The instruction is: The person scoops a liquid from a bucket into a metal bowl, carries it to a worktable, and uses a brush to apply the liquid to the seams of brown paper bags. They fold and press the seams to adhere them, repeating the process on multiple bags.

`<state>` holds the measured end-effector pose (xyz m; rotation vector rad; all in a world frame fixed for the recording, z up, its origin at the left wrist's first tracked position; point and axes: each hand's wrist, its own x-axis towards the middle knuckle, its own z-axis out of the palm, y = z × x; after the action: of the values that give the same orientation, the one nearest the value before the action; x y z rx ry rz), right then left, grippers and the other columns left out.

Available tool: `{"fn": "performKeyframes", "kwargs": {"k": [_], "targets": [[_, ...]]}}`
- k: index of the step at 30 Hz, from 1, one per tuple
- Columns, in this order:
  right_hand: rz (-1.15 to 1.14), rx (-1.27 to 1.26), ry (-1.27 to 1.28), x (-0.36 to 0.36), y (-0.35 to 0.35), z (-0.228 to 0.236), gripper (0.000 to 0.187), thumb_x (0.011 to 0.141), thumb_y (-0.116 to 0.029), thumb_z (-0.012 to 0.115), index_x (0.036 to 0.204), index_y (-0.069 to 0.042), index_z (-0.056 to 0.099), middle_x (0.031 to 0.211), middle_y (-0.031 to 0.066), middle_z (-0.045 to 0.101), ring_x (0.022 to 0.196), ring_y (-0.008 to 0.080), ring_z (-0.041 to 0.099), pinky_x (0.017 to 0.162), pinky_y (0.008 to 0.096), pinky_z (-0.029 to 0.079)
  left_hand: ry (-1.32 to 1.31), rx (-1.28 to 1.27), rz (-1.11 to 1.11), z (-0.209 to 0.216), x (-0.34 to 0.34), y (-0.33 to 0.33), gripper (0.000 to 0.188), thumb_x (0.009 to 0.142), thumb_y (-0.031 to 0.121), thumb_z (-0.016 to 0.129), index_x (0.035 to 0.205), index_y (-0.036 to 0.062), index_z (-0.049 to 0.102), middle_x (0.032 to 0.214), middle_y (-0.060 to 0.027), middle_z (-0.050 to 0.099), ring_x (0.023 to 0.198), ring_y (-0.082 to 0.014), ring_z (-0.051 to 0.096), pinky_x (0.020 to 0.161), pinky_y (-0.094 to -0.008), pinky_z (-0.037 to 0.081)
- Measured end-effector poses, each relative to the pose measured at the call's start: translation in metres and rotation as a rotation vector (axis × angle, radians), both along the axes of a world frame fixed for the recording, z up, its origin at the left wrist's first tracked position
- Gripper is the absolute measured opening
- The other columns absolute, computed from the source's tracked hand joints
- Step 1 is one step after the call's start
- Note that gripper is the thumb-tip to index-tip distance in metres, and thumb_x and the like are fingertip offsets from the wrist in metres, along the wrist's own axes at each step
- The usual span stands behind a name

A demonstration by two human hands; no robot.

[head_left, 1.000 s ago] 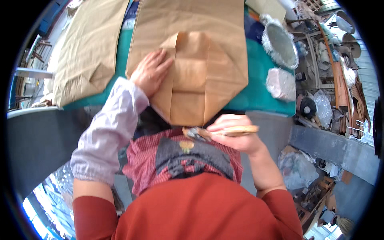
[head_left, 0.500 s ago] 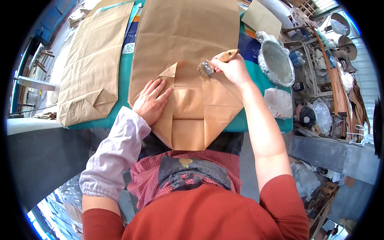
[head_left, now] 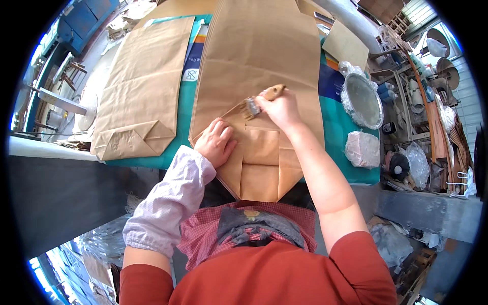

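Note:
A stack of large brown paper bags (head_left: 259, 56) lies in front of me, the near end of the top one opened out into a folded bottom with a pointed left corner. My left hand (head_left: 216, 143) rests on the left side of that folded end, its fingers stretched out over the paper. My right hand (head_left: 280, 108) grips the wooden handle of a paintbrush (head_left: 251, 108). The bristles are at the upper left fold of the bag bottom, and they look to be touching the paper. Part of the right fold is hidden under my right forearm.
Left of the stack lies another brown paper bag (head_left: 147, 81) with its bottom folded shut. On the right side of the teal table cover (head_left: 335, 160) stand a plastic-wrapped round basin (head_left: 362, 101) and a pale wrapped block (head_left: 362, 149). Shelves with clutter (head_left: 422, 112) stand beyond.
The paintbrush in my right hand has moved left across the bag's folded end, toward its left corner. My left hand stays on the left fold. The whole view has shifted slightly.

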<state>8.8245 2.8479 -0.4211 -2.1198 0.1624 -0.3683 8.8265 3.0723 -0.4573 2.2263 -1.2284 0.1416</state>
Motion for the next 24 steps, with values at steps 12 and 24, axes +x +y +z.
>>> {"fn": "performKeyframes", "kwargs": {"k": [12, 24], "targets": [[-0.244, -0.959, -0.196, -0.197, -0.201, 0.050, 0.035, 0.077, -0.005, 0.061, 0.113, -0.007, 0.062, 0.104, 0.0148, 0.060, 0.092, 0.0301, 0.062, 0.077, 0.0361, 0.051, 0.046, 0.040, 0.073, 0.010, -0.011, -0.010, 0.030, 0.074, 0.009, 0.062, 0.101, -0.0009, 0.054, 0.110, -0.0184, 0.052, 0.110, -0.0380, 0.048, 0.092, -0.0439, 0.042], [0.050, -0.241, 0.155, -0.136, -0.108, -0.006, 0.029, 0.079, -0.012, 0.069, 0.104, 0.003, 0.063, 0.097, 0.0141, 0.064, 0.095, 0.0273, 0.059, 0.086, 0.0361, 0.047, 0.593, 0.225, 0.260, 0.051, 0.064, -0.038, 0.069, 0.059, 0.009, 0.070, 0.122, 0.0026, 0.045, 0.090, -0.0156, 0.062, 0.087, -0.0300, 0.061, 0.074, -0.0367, 0.049]]}}
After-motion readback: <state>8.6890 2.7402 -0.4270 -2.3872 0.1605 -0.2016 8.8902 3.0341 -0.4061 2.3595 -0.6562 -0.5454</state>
